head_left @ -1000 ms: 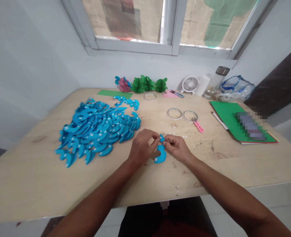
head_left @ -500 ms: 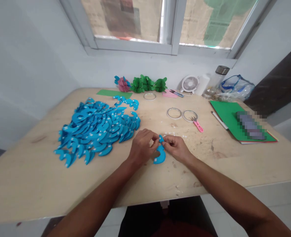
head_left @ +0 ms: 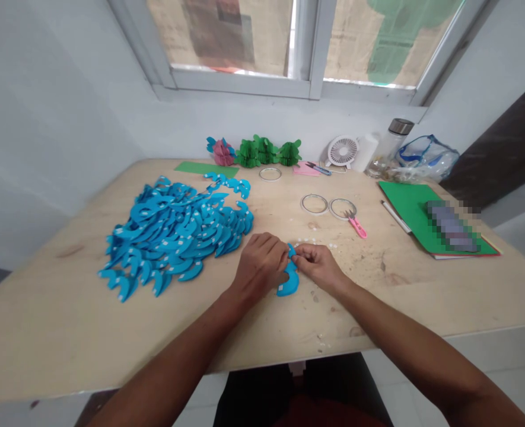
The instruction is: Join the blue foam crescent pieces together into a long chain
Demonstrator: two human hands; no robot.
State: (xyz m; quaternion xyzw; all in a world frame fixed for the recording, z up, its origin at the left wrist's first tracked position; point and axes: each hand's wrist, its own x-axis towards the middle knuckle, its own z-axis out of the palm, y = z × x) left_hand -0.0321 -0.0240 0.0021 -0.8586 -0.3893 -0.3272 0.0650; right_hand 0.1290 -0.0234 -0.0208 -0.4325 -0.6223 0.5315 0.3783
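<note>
A curved blue paper cutout [head_left: 288, 285] with a white square at its lower end lies on the table between my hands. My left hand [head_left: 263, 261] is closed at its upper left edge, fingers curled and fingertips partly hidden. From the other side, my right hand [head_left: 319, 265] pinches the cutout's top end between thumb and finger. Small white bits [head_left: 314, 242] lie scattered just beyond my right hand. To the left spreads a big heap of similar blue cutouts [head_left: 177, 225], many bearing white squares.
Tape rings [head_left: 314, 204] and pink thread snips [head_left: 357, 225] lie beyond my right hand. Green paper figures [head_left: 264, 150], a small white fan [head_left: 343, 152] and a bottle [head_left: 393, 139] line the wall. A green folder [head_left: 407, 204] and a pen [head_left: 396, 217] are at the right.
My left hand has turned and closed more, its fingers now bunched against the cutout where a gap showed between thumb and finger. My right hand has barely moved.
</note>
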